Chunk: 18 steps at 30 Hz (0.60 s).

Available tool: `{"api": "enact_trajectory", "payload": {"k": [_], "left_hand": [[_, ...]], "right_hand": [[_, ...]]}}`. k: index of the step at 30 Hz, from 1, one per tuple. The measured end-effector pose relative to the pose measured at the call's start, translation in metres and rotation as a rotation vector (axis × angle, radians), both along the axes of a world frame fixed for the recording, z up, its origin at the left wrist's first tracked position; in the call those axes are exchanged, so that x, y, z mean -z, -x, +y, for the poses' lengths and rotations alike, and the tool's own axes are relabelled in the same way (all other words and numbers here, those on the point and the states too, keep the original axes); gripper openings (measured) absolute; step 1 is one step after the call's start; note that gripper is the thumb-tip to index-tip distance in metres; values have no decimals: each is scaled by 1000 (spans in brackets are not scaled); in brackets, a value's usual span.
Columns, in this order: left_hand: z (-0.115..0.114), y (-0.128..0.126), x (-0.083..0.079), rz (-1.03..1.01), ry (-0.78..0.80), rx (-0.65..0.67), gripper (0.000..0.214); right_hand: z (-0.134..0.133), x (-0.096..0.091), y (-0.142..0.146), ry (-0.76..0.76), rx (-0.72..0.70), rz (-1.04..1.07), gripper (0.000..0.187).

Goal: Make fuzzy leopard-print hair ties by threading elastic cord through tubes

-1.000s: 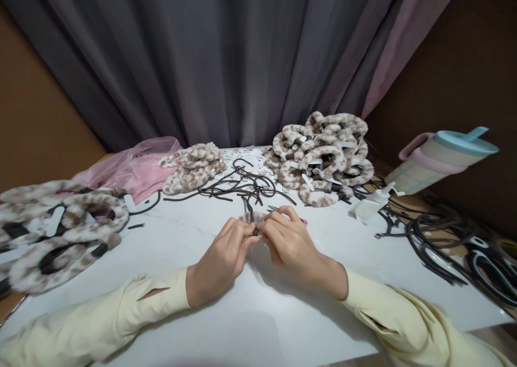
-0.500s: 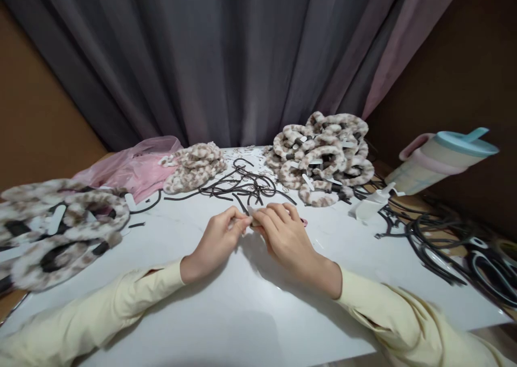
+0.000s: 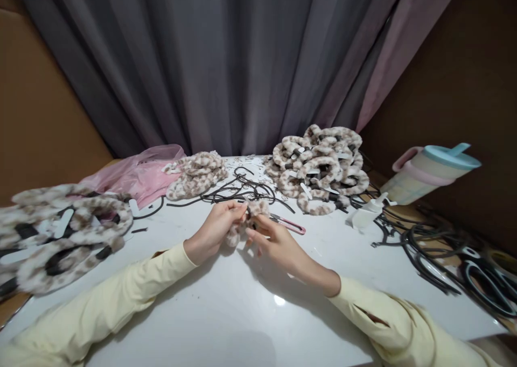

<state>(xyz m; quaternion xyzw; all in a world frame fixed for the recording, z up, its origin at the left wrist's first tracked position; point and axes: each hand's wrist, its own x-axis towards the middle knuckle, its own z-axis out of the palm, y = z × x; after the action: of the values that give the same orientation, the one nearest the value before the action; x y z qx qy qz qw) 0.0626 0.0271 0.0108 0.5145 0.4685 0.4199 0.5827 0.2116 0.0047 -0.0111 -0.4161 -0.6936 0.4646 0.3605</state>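
Note:
Over the middle of the white table, my left hand pinches a fluffy, brown-spotted plush piece. The piece is small and bunched, partly hidden behind my fingers. From the other side my right hand has its thumb and curled fingers around the plush's lower right. Just behind my right fingers lies a pink-handled cutting tool with metal blades, its tip hidden. Dark cords lie tangled beyond my hands.
Spotted plush rings are heaped at back right, with more plush rings at left. A pink plastic bag, a flat plush stack, a white bottle, a lidded cup and black-handled scissors surround the white table.
The spotted plush now shows between my hands. My right hand has drawn back and turned, uncovering the pink-handled cutting tool. The view has shifted slightly.

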Motion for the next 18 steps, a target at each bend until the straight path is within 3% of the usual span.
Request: {"api": "enact_trajectory", "payload": {"k": [3, 7, 9, 12, 18], "left_hand": [[1, -4, 4, 199, -286, -36, 26], [8, -4, 17, 465, -1090, -204, 16], [13, -2, 21, 534, -1365, -207, 17], [16, -1, 22, 577, -1508, -175, 17], [15, -2, 19, 545, -1542, -141, 16]], "right_hand": [[7, -5, 1, 207, 28, 159, 24], [6, -15, -4, 153, 44, 81, 35], [2, -20, -7, 102, 35, 43, 36], [-4, -26, -10, 31, 17, 8, 37], [-12, -31, -12, -77, -9, -78, 34]]}}
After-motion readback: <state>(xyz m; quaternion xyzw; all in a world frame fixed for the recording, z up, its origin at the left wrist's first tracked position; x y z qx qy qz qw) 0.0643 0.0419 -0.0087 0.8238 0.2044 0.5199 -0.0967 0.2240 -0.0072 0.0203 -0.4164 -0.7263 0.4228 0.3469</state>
